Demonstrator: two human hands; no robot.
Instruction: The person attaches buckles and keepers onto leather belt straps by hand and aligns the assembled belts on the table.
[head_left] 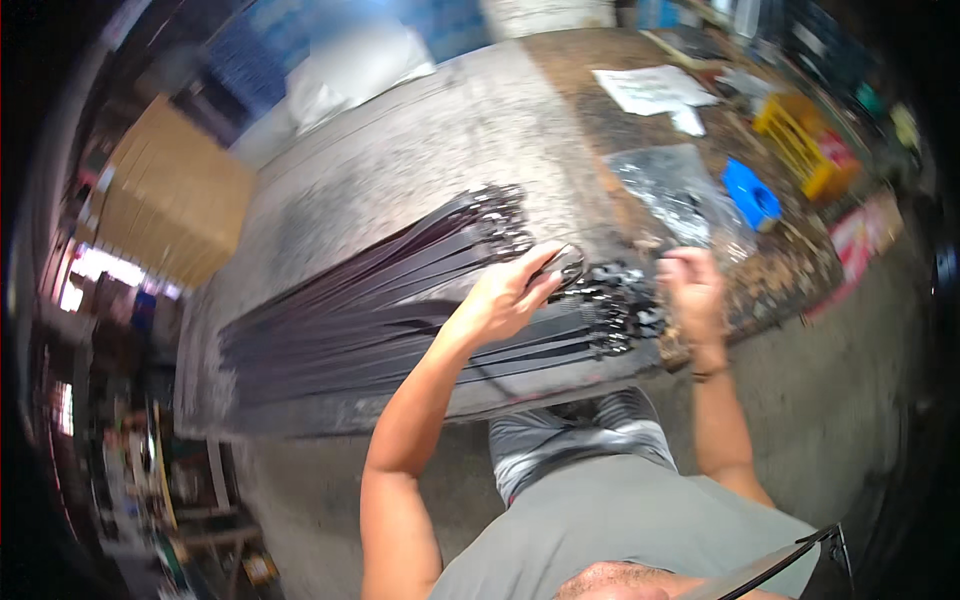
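Long black straps (400,340) lie side by side across the table, their shiny dark end fittings (622,305) bunched toward the right. A second cluster of fittings (500,225) lies farther back. My left hand (505,297) is over the straps, its thumb and fingers closed around a black strap end (568,265) that curves like a loop. To the right of the fittings, my right hand (692,285) is held with its fingers curled together. Anything between those fingers is too blurred to make out. A dark band circles the right wrist.
The worktable (460,110) carries a clear plastic bag (672,190), a blue plastic object (752,194), white paper (655,90) and a yellow crate (805,145) at the right. Cardboard (175,190) stands at the left edge. A white sack (360,68) sits at the back.
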